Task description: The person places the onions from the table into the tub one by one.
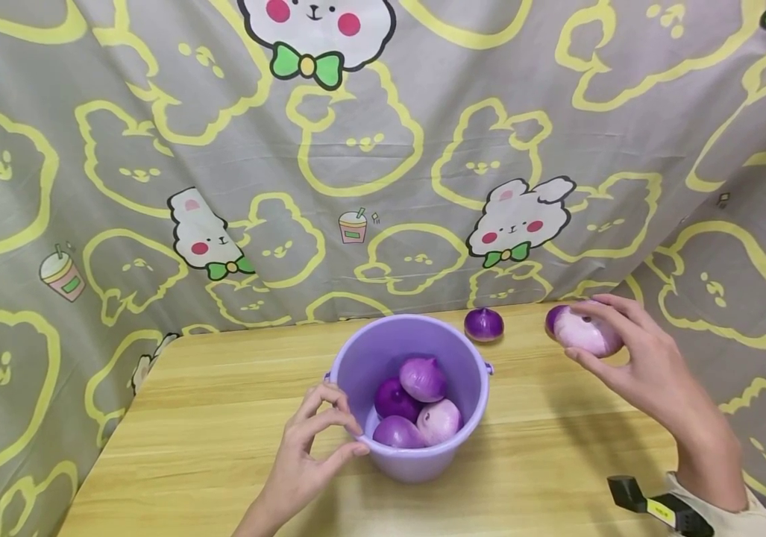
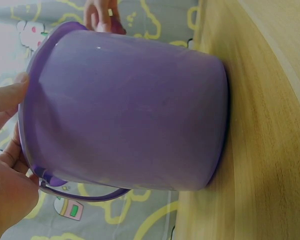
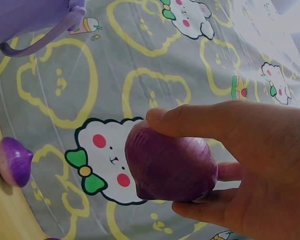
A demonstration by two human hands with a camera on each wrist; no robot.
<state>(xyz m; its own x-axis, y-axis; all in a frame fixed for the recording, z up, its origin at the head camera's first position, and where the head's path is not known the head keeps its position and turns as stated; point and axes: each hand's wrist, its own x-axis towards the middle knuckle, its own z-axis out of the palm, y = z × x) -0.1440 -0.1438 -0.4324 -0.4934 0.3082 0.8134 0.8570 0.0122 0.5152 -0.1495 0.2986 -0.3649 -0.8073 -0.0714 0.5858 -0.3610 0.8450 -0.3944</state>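
A light purple bucket (image 1: 416,464) stands on the table with several purple onions (image 1: 423,379) inside. At its near left rim, my left hand (image 1: 309,440) holds the edge with thumb and fingertips; the left wrist view shows the thumb and fingers at the bucket's (image 2: 130,110) rim. To the right of the bucket, my right hand (image 1: 647,365) grips a purple and white onion (image 1: 587,330) between thumb and fingers. The right wrist view shows this onion (image 3: 170,162) held in front of the curtain, with the thumb over one side and fingers under the other.
One dark purple onion (image 1: 483,325) sits at the table's back edge, right of the bucket. Another onion (image 1: 554,319) is partly hidden behind the held one. A patterned curtain (image 1: 369,276) hangs behind the wooden table (image 1: 221,403). The bucket's handle (image 2: 90,197) hangs down its side.
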